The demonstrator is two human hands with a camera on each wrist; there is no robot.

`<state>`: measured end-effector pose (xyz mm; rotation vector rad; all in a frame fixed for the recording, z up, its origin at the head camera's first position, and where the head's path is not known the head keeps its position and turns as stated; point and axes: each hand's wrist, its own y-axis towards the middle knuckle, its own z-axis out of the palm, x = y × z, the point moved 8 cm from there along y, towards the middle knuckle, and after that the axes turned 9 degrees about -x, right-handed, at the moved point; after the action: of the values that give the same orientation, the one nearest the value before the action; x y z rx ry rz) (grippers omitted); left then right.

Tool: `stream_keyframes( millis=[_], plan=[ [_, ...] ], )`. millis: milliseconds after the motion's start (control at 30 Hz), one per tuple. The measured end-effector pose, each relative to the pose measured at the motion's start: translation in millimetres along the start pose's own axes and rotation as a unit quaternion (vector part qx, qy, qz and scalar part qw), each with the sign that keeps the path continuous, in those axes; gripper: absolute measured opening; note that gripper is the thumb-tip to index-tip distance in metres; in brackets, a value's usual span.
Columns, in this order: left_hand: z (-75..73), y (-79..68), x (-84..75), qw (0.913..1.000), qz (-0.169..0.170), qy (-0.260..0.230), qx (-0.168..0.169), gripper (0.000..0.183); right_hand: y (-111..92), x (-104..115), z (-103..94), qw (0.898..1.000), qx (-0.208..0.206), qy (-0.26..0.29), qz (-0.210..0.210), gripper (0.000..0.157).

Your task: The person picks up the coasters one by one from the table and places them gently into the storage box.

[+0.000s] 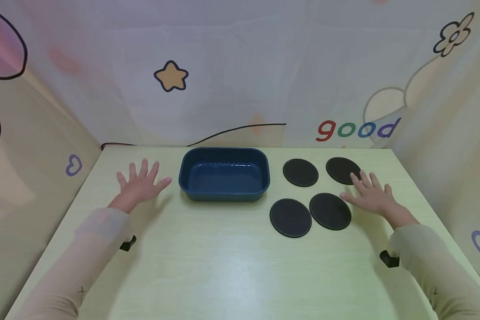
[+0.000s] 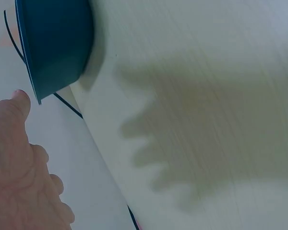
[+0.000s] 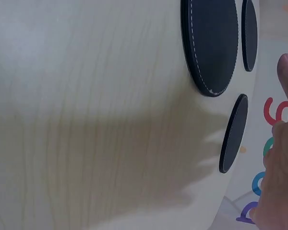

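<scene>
A dark blue rectangular dish (image 1: 224, 197) stands at the back middle of the table. To its right lie several round black coasters (image 1: 290, 218), flat and apart from the dish; stitching shows along the rim of a coaster (image 3: 212, 48) in the right wrist view. My left hand (image 1: 140, 186) hovers left of the dish with fingers spread, holding nothing. Over the right side my right hand (image 1: 371, 195) is held above the table, fingers spread, nearest the back right coaster (image 1: 342, 170) and partly covering its edge. Both hands cast shadows on the table.
The pale wood-grain table (image 1: 224, 266) ends at a printed curtain (image 1: 240, 89) behind, with more curtain on both sides. A small black device (image 1: 390, 258) sits under the right wrist, another black device (image 1: 128, 243) under the left.
</scene>
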<state>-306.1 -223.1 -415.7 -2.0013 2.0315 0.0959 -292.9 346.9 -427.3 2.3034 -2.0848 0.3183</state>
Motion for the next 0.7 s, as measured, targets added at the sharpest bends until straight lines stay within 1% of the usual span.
stream_keyframes(
  millis=[267,500,700],
  plan=[
    [2.8,3.5,-10.9,0.9999,0.011,0.004,-0.01,0.088,-2.2,19.1,7.7,1.0,-0.002,-0.002,-0.021,0.092],
    [6.4,5.8,-20.4,0.9997,0.021,0.009,-0.012,0.088,-4.4,32.0,12.3,0.999,-0.015,-0.012,-0.047,0.091],
    [4.9,6.7,-28.3,0.9994,0.023,0.002,-0.025,0.084,-5.2,39.9,15.1,0.997,-0.032,-0.01,-0.07,0.09]
  ],
)
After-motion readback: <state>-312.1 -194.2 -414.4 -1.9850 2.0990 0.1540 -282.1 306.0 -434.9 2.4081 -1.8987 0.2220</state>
